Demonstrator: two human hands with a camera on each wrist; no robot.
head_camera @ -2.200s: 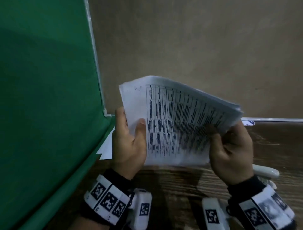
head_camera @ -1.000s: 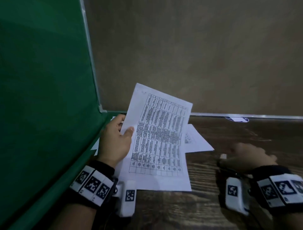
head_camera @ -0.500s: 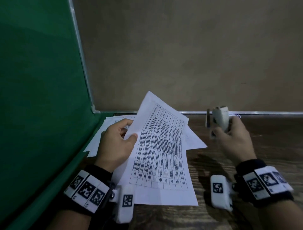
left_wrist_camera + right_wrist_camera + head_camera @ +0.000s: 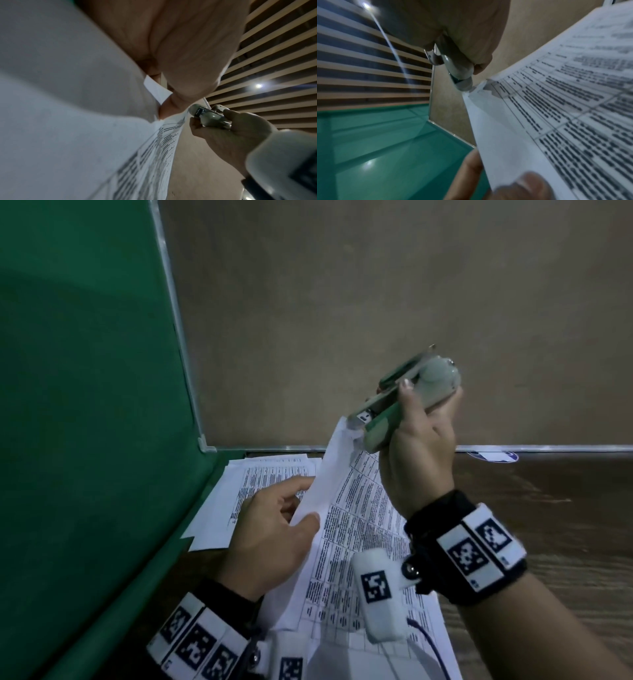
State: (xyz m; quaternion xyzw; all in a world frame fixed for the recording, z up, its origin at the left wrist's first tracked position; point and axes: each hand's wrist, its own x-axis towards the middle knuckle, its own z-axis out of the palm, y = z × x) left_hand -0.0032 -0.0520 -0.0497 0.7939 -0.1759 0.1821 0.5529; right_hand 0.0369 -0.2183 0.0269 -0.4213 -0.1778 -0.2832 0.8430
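Observation:
My left hand (image 4: 274,529) grips a sheaf of printed table sheets (image 4: 346,529) by its left edge, thumb on top, and tilts it up off the desk. My right hand (image 4: 418,446) grips a pale green and grey stapler (image 4: 404,395) raised above the desk. The stapler's mouth is at the sheaf's top corner (image 4: 349,433). In the left wrist view the stapler (image 4: 207,116) meets the paper edge (image 4: 171,132). In the right wrist view the stapler nose (image 4: 462,78) touches the torn-looking corner of the sheets (image 4: 556,108), with my left thumb (image 4: 520,186) below.
More printed sheets (image 4: 253,484) lie flat on the dark wooden desk (image 4: 534,525) by the green side panel (image 4: 85,405). A brown wall panel (image 4: 376,302) with a metal rail closes the back. A blue and white sticker (image 4: 493,456) sits at the rail.
My right hand let go of the sheaf, picked the stapler up from the desk on the right, and has brought it to the top corner of the sheaf. My left hand kept holding the papers.

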